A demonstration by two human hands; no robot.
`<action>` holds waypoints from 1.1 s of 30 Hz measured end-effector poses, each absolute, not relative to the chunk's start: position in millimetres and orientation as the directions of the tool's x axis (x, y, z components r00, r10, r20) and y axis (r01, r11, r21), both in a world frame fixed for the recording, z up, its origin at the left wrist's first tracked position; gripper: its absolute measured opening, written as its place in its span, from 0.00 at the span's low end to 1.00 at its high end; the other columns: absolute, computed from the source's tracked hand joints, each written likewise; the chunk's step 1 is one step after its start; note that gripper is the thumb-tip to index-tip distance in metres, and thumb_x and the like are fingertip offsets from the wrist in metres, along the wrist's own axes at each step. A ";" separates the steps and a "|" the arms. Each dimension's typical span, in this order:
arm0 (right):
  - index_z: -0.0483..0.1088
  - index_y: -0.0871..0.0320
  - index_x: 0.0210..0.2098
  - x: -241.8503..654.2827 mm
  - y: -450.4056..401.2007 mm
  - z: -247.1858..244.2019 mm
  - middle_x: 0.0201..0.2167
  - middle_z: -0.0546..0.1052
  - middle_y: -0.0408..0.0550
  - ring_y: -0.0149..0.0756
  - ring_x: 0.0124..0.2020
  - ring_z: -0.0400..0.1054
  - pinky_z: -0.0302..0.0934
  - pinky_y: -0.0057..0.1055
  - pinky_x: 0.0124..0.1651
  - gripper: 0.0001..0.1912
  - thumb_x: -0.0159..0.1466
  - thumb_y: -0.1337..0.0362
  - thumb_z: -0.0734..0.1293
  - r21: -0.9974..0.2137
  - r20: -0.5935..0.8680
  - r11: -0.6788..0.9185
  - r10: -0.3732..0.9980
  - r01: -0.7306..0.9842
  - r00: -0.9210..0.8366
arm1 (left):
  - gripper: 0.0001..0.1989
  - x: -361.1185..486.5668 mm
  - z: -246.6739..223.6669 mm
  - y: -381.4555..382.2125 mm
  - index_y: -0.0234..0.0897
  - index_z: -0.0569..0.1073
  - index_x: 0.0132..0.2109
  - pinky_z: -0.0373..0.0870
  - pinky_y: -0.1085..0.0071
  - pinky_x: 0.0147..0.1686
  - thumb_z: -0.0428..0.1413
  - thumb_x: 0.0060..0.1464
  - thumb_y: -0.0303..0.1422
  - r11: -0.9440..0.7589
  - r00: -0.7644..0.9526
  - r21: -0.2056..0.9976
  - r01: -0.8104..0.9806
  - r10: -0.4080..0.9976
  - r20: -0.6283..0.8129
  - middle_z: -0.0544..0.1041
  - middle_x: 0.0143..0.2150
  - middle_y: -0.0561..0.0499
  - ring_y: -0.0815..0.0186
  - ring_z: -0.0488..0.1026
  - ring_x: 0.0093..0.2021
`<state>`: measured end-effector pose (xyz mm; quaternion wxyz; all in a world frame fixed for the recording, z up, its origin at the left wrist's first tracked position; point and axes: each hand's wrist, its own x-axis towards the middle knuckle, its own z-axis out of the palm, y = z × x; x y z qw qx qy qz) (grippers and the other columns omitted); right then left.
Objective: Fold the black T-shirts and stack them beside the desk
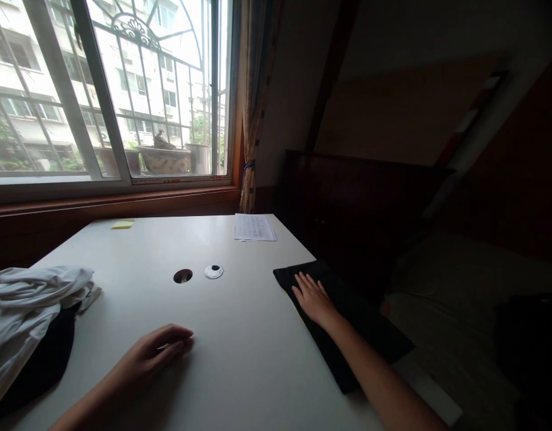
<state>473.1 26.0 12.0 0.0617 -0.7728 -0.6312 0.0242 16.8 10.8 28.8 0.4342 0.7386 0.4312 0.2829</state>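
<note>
Flat on a folded black cloth lies my right hand, its fingers stretched and slightly spread. The cloth lies along the right edge of the white table, with a thin yellow line showing at its left side. My left hand rests near the front middle of the table, loosely curved, with a gap between thumb and fingers and nothing in it. To the left of that hand is a crumpled pile of white and grey cloth, with a black piece under it.
The white table has a round cable hole and a white round cap beside it. Printed papers lie at the far edge, and a yellow sticky note pad at the far left. Behind stands a barred window with a tied curtain.
</note>
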 end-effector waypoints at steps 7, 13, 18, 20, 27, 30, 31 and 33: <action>0.47 0.57 0.73 441.0 -33.2 23.6 0.75 0.46 0.47 0.41 0.75 0.38 0.34 0.47 0.74 0.37 0.72 0.46 0.52 -0.190 0.020 -0.011 1.000 0.982 0.016 | 0.20 17.4 34.8 8.2 0.46 0.81 0.45 0.75 0.66 0.50 0.56 0.57 0.54 -0.219 0.474 0.899 0.379 0.880 0.014 0.82 0.47 0.50 0.54 0.78 0.49; 0.53 0.55 0.72 450.9 -72.4 19.3 0.74 0.51 0.47 0.41 0.74 0.42 0.37 0.47 0.75 0.35 0.72 0.43 0.51 -0.296 0.069 0.020 0.998 0.955 0.001 | 0.20 18.2 35.1 7.0 0.45 0.81 0.44 0.75 0.66 0.50 0.56 0.57 0.53 -0.225 0.470 0.903 0.367 0.882 0.028 0.82 0.46 0.50 0.54 0.79 0.48; 0.60 0.52 0.69 458.0 -99.9 19.2 0.71 0.58 0.48 0.42 0.73 0.48 0.42 0.50 0.74 0.30 0.73 0.46 0.52 -0.451 0.135 0.065 0.991 0.890 -0.005 | 0.21 18.0 35.5 7.4 0.44 0.81 0.44 0.76 0.65 0.50 0.55 0.58 0.54 -0.260 0.475 0.886 0.384 0.878 0.051 0.82 0.46 0.49 0.54 0.79 0.48; 0.62 0.51 0.68 466.9 -107.4 19.4 0.70 0.60 0.48 0.42 0.72 0.51 0.44 0.50 0.73 0.29 0.73 0.47 0.53 -0.468 0.172 0.075 0.985 0.880 0.007 | 0.22 17.9 35.5 7.7 0.44 0.81 0.45 0.76 0.64 0.51 0.55 0.58 0.54 -0.268 0.474 0.878 0.396 0.879 0.054 0.82 0.46 0.49 0.54 0.79 0.48; 0.66 0.60 0.64 567.5 -113.9 -13.6 0.68 0.63 0.60 0.55 0.70 0.54 0.51 0.58 0.68 0.34 0.70 0.46 0.53 -0.191 0.423 -0.198 0.867 0.961 0.262 | 0.21 17.9 33.4 7.3 0.44 0.80 0.45 0.76 0.62 0.51 0.54 0.59 0.53 -0.266 0.480 0.883 0.386 0.875 0.054 0.82 0.46 0.49 0.54 0.78 0.48; 0.74 0.59 0.56 604.8 -117.7 -36.8 0.64 0.68 0.62 0.58 0.68 0.57 0.56 0.60 0.64 0.32 0.69 0.50 0.50 -0.090 0.392 -0.255 0.880 0.963 0.269 | 0.21 16.6 31.6 7.9 0.44 0.80 0.45 0.75 0.62 0.51 0.54 0.59 0.52 -0.270 0.485 0.883 0.385 0.873 0.056 0.82 0.46 0.49 0.54 0.78 0.49; 0.76 0.58 0.54 611.4 -119.4 -42.4 0.64 0.70 0.61 0.57 0.68 0.58 0.56 0.59 0.64 0.31 0.68 0.53 0.49 -0.066 0.377 -0.234 0.894 0.970 0.241 | 0.20 15.8 30.8 8.6 0.44 0.80 0.46 0.75 0.63 0.51 0.54 0.60 0.52 -0.276 0.493 0.881 0.385 0.868 0.057 0.82 0.47 0.49 0.54 0.78 0.49; 0.77 0.56 0.53 616.1 -122.5 -48.3 0.62 0.71 0.59 0.55 0.68 0.58 0.57 0.58 0.63 0.31 0.68 0.54 0.48 -0.042 0.359 -0.222 0.907 0.974 0.222 | 0.19 14.1 29.1 10.9 0.44 0.80 0.46 0.75 0.64 0.50 0.54 0.60 0.51 -0.287 0.511 0.877 0.385 0.858 0.056 0.82 0.47 0.49 0.55 0.78 0.49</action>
